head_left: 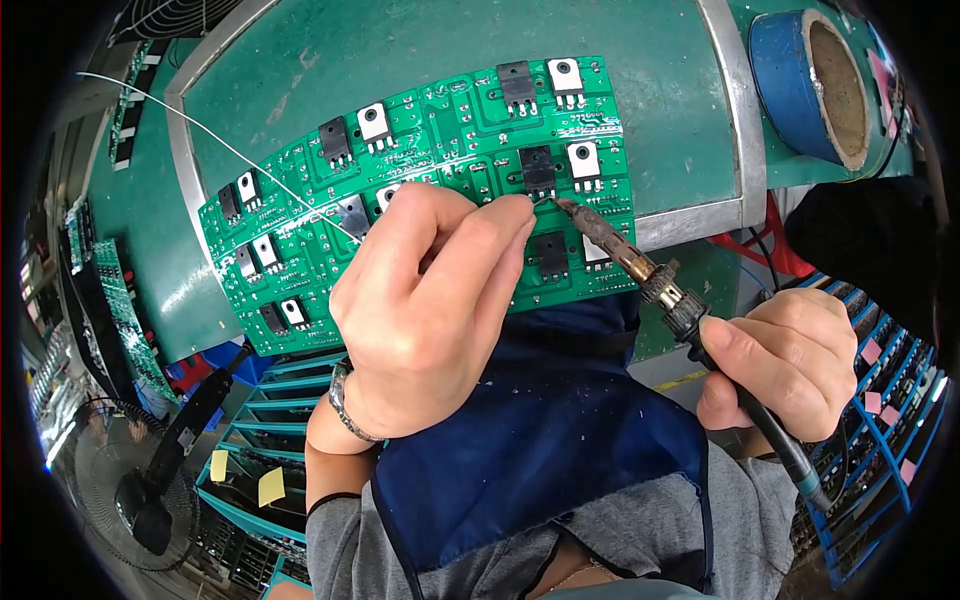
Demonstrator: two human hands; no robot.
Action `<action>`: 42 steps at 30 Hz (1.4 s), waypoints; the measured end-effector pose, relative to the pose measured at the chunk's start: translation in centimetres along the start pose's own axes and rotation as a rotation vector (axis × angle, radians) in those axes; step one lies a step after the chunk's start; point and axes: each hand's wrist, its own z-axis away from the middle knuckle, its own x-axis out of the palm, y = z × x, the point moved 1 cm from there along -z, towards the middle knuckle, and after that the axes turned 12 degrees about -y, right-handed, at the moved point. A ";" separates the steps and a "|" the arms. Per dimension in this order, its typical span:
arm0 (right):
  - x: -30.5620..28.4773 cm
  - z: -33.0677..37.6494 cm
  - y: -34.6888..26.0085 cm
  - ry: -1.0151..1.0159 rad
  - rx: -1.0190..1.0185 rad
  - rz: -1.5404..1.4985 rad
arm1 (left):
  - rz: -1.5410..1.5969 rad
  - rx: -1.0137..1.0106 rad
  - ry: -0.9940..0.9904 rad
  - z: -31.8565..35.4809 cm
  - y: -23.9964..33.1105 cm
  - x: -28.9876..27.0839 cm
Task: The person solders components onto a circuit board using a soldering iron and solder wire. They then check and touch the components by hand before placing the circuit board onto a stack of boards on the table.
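A long green circuit board [440, 130] lies across a green work surface, studded with black and white-tabbed transistors. My left hand [430, 310] rests on the board's middle, fingers pinched on a thin solder wire [230, 148] that runs off to the upper left. My right hand [785, 360] grips the black handle of a soldering iron [640, 265]. The iron's tip meets my left fingertips next to a black transistor [538, 170]. A metal bracelet circles my left wrist.
A metal frame [735, 110] borders the green bench. A blue tape roll [810, 85] sits at the upper right. Blue racks [890, 400] with more boards stand at the right and lower left. A floor fan [110, 470] and further boards [120, 300] are on the left. A dark blue apron covers my lap.
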 end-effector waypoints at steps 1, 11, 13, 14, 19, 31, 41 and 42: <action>0.1 -0.1 0.0 -0.012 -0.003 -0.006 | -0.010 -0.028 -0.007 0.1 0.0 -0.1; -0.2 0.1 0.2 -0.002 -0.004 -0.004 | 0.071 -0.138 0.017 -0.3 0.5 -1.4; -0.6 0.2 0.1 0.005 0.002 -0.028 | 0.104 -0.133 0.026 -0.2 0.3 -1.5; -0.8 0.3 0.0 0.005 0.003 -0.028 | 0.138 -0.127 0.035 -0.1 0.1 -1.5; -1.6 0.8 -0.1 -0.013 0.017 0.018 | 0.072 -0.024 0.022 -0.1 0.4 -0.8; -1.5 0.3 0.3 -0.042 0.012 -0.011 | 0.077 0.007 0.024 -0.4 0.3 0.3; -1.3 0.3 0.2 -0.014 0.013 0.011 | 0.051 -0.017 0.015 -0.4 0.5 0.0; -1.2 0.3 0.2 -0.016 0.011 0.003 | 0.043 -0.024 0.020 -0.3 0.5 -0.1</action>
